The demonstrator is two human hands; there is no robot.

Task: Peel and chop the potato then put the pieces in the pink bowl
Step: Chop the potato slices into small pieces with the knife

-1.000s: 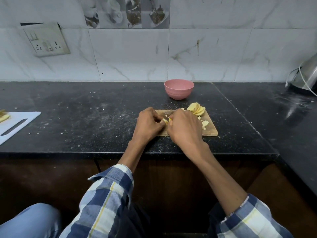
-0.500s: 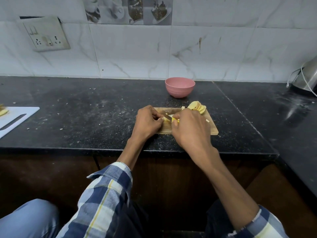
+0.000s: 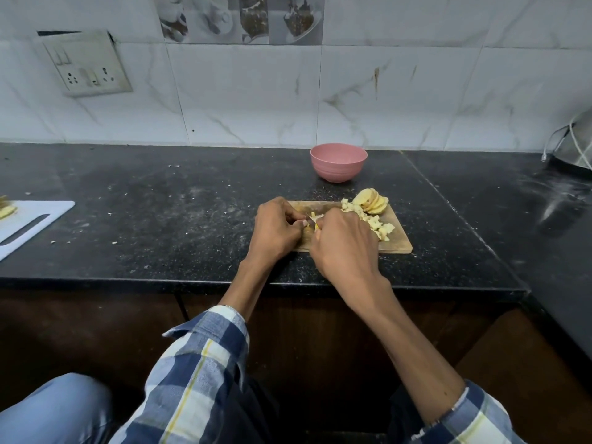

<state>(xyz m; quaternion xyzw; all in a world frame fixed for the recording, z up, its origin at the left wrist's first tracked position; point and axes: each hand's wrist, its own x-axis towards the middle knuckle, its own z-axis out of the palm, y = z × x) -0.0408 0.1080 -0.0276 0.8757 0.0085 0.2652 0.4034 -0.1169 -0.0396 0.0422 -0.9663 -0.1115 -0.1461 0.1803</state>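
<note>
I look down on a black counter and see both hands working over a small wooden chopping board that lies near the counter's front edge, right of its middle. My left hand sits at the board's left end with its fingers curled down, pinching a small yellow potato piece against the wood. My right hand is closed in a fist just beside it, the two hands almost touching; a thin sliver of a knife blade shows between them, though the handle is hidden inside the fist, so I take the grip from the curl of the fingers only. On the board's right half lies a heap of small potato cubes, and at its far right corner a stack of round potato slices leans on edge, touching the cubes. The pink bowl stands on the counter beyond the board, toward the tiled wall, apart from the board; I cannot see into it. At the counter's left edge lies a white cutting board with some yellowish bits on its far end. A switch plate hangs on the wall at upper left, and a metal appliance with a cord sits at the far right.
</note>
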